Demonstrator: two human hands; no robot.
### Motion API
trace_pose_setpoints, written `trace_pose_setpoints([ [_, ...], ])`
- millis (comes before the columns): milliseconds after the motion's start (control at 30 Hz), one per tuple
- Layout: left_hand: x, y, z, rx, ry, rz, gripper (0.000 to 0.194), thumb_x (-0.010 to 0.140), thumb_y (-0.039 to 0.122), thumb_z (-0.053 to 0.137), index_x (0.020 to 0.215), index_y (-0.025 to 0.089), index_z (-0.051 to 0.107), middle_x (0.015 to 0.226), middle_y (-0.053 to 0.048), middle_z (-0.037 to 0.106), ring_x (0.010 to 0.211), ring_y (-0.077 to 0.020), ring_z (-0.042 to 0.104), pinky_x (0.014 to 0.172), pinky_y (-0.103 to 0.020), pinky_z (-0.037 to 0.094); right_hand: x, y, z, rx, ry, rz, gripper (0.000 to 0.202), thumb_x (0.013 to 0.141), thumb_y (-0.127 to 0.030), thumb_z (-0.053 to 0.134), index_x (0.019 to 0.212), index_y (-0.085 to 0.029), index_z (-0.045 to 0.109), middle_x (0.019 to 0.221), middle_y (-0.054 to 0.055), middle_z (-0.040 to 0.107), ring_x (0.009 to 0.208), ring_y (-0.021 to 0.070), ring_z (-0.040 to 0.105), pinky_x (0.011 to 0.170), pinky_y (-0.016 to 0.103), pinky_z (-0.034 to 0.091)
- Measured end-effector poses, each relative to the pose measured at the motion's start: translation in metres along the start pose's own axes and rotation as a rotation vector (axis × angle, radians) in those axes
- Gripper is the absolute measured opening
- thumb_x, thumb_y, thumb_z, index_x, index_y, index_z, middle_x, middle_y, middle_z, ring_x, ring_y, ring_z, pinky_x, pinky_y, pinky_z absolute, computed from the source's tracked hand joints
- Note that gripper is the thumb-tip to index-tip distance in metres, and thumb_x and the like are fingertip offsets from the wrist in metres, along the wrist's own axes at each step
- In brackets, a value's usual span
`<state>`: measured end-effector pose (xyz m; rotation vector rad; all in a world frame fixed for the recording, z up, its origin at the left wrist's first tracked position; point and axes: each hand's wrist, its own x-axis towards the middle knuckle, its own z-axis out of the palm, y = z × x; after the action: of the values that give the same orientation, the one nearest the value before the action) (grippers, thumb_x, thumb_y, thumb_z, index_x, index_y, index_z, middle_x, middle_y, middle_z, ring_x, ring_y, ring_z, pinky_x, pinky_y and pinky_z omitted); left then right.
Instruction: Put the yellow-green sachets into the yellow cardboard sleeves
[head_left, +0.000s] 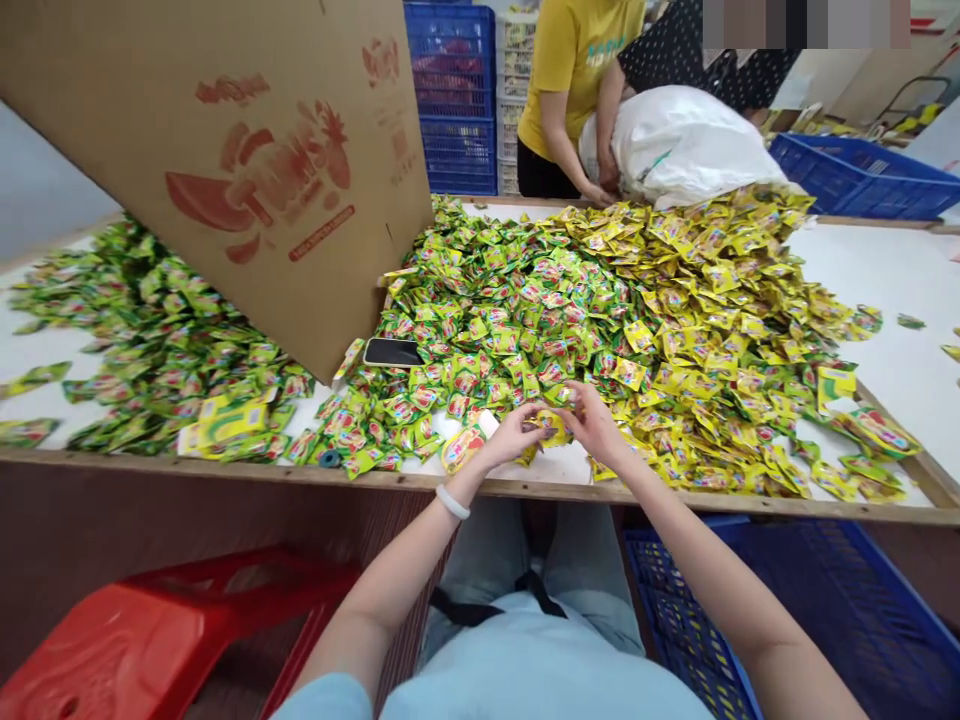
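Observation:
My left hand [516,436], with a white band on its wrist, is closed, its fingertips pinching a small yellow candy packet [553,428] and a thin dark edge beside it. My right hand [594,424] is closed on the same packet from the other side. Both hands are just above the near edge of the table. A larger yellow and green packet [463,448] lies beside my left hand. In front are heaped green packets [517,310], and to the right yellow packets [697,340]. The fingers partly hide what they grip.
A large cardboard box [300,90] stands tilted at left; a phone [393,352] lies beside it. Two people handle a white sack [679,140] across the table. A red stool [135,630] and a blue crate [832,600] are below the wooden table edge [300,474].

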<state>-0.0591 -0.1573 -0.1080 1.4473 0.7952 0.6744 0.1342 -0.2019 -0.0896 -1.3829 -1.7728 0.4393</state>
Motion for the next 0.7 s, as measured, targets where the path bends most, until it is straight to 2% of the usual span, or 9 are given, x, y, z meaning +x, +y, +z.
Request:
trace_pose_setpoints([
  [133, -0.007, -0.007, 0.010, 0.025, 0.054, 0.011, 0.044, 0.075, 0.030, 0.079, 0.113, 0.014, 0.066, 0.127, -0.015, 0.060, 0.088, -0.0169, 0.068, 0.075, -0.029, 0.057, -0.020, 0.001, 0.006, 0.216, -0.081, 0.292, 0.048, 0.082, -0.061, 0.067, 0.102, -0.017, 0.067, 0.084, 0.005, 0.067, 0.061, 0.0164, 0.058, 0.057, 0.030, 0.049],
  [200, -0.014, -0.005, 0.011, 0.047, 0.049, 0.001, 0.044, 0.074, 0.025, 0.079, 0.114, 0.013, 0.067, 0.128, -0.015, 0.060, 0.087, -0.0165, 0.069, 0.074, -0.028, 0.058, -0.030, 0.005, 0.007, 0.275, -0.116, 0.359, 0.049, 0.078, -0.066, 0.067, 0.086, -0.017, 0.068, 0.070, 0.002, 0.064, 0.053, 0.0142, 0.052, 0.050, 0.027, 0.043],
  [267, -0.023, 0.001, 0.005, 0.133, 0.072, -0.036, 0.049, 0.079, 0.022, 0.074, 0.126, 0.015, 0.061, 0.123, -0.013, 0.064, 0.079, -0.0151, 0.069, 0.070, -0.029, 0.058, -0.037, 0.011, 0.004, 0.282, -0.049, 0.401, 0.051, 0.074, -0.068, 0.069, 0.077, -0.017, 0.066, 0.063, 0.000, 0.060, 0.051, 0.0129, 0.048, 0.048, 0.025, 0.037],
  [333, -0.032, 0.010, -0.009, 0.365, 0.168, -0.048, 0.048, 0.088, 0.018, 0.063, 0.136, 0.017, 0.055, 0.113, -0.011, 0.068, 0.076, -0.0155, 0.069, 0.071, -0.031, 0.058, -0.042, 0.016, -0.001, 0.285, 0.060, 0.454, 0.052, 0.070, -0.069, 0.073, 0.070, -0.018, 0.062, 0.055, -0.003, 0.052, 0.050, 0.0115, 0.041, 0.047, 0.024, 0.031],
  [433, -0.041, 0.022, -0.028, 0.711, 0.313, -0.001, 0.034, 0.091, 0.011, 0.054, 0.122, 0.016, 0.065, 0.104, -0.010, 0.069, 0.089, -0.0200, 0.067, 0.087, -0.038, 0.055, -0.043, 0.015, -0.005, 0.342, 0.173, 0.504, 0.054, 0.066, -0.066, 0.078, 0.060, -0.019, 0.052, 0.049, -0.006, 0.042, 0.048, 0.0093, 0.035, 0.046, 0.024, 0.027],
  [500, -0.042, 0.027, -0.031, 0.778, 0.296, 0.014, 0.024, 0.087, 0.009, 0.058, 0.106, 0.016, 0.072, 0.101, -0.009, 0.067, 0.093, -0.0215, 0.065, 0.092, -0.039, 0.053, -0.038, 0.006, 0.001, 0.436, 0.186, 0.506, 0.053, 0.067, -0.066, 0.078, 0.063, -0.020, 0.053, 0.051, -0.005, 0.047, 0.050, 0.0102, 0.042, 0.047, 0.023, 0.034],
  [567, -0.041, 0.031, -0.026, 0.779, 0.225, 0.020, 0.017, 0.085, 0.012, 0.065, 0.099, 0.017, 0.074, 0.096, -0.007, 0.065, 0.090, -0.0205, 0.065, 0.089, -0.035, 0.053, -0.030, -0.008, 0.011, 0.548, 0.168, 0.494, 0.051, 0.073, -0.069, 0.072, 0.078, -0.020, 0.060, 0.062, -0.002, 0.059, 0.056, 0.0129, 0.054, 0.051, 0.025, 0.044],
  [633, -0.041, 0.034, -0.024, 0.777, 0.208, 0.071, 0.020, 0.086, 0.019, 0.068, 0.106, 0.018, 0.073, 0.097, -0.006, 0.063, 0.091, -0.0196, 0.064, 0.087, -0.033, 0.053, -0.024, -0.021, 0.020, 0.728, 0.163, 0.514, 0.051, 0.075, -0.069, 0.070, 0.096, -0.022, 0.062, 0.077, 0.000, 0.067, 0.060, 0.0141, 0.061, 0.052, 0.026, 0.051],
  [700, -0.047, 0.038, -0.032, 0.816, 0.318, 0.131, 0.033, 0.089, 0.027, 0.067, 0.120, 0.020, 0.066, 0.107, -0.008, 0.061, 0.098, -0.0208, 0.062, 0.092, -0.035, 0.051, -0.022, -0.028, 0.024, 0.919, 0.188, 0.573, 0.051, 0.073, -0.063, 0.076, 0.102, -0.025, 0.059, 0.082, -0.002, 0.069, 0.054, 0.0123, 0.062, 0.046, 0.025, 0.052],
])
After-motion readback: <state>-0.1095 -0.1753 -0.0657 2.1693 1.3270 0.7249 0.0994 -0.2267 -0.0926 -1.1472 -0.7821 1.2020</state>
